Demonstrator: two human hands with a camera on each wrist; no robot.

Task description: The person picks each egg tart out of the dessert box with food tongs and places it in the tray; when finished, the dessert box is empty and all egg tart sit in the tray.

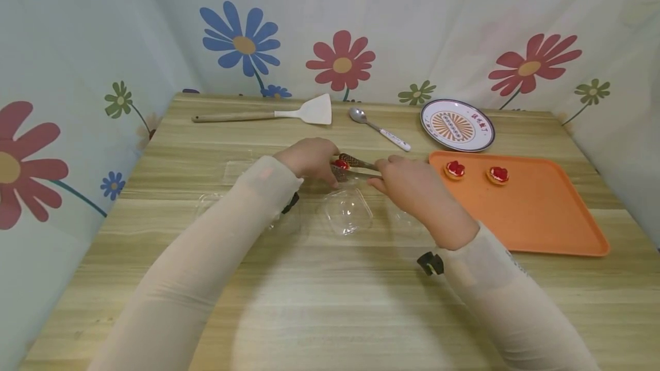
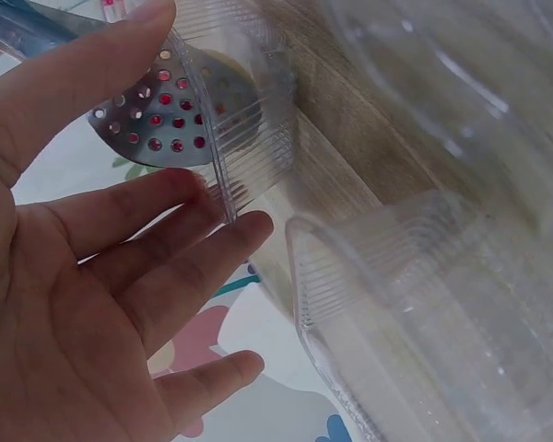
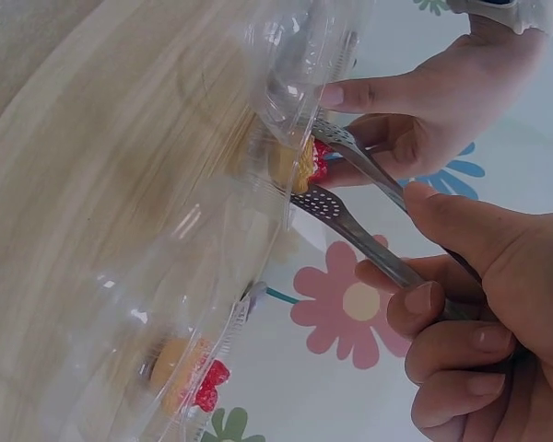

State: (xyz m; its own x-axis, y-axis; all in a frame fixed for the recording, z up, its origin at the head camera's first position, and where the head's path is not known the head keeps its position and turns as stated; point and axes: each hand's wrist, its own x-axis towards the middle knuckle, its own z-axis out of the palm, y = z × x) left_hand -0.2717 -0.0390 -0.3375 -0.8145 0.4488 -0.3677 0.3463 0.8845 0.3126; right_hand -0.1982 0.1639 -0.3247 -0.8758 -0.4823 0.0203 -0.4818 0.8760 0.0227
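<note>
My right hand (image 1: pixel 420 193) grips metal tongs (image 3: pixel 378 253) with perforated ends. Between those ends sits a small tart (image 3: pixel 290 170) topped with red fruit, at the clear plastic container (image 3: pixel 275 138). My left hand (image 1: pixel 311 159) holds that container's rim, thumb on one side and fingers on the other; its ring and little fingers stand apart in the left wrist view. A perforated tong end (image 2: pixel 152 124) shows through the clear wall there. Another tart (image 3: pixel 175 368) lies in a neighbouring clear container (image 3: pixel 120 322) in the right wrist view.
An orange tray (image 1: pixel 541 210) at the right bears two tarts, one left (image 1: pixel 455 170) and one right (image 1: pixel 498 175). Behind lie a patterned plate (image 1: pixel 476 136), a spoon (image 1: pixel 378 129) and a white spatula (image 1: pixel 311 110). More clear containers (image 1: pixel 211 202) stand by the left forearm.
</note>
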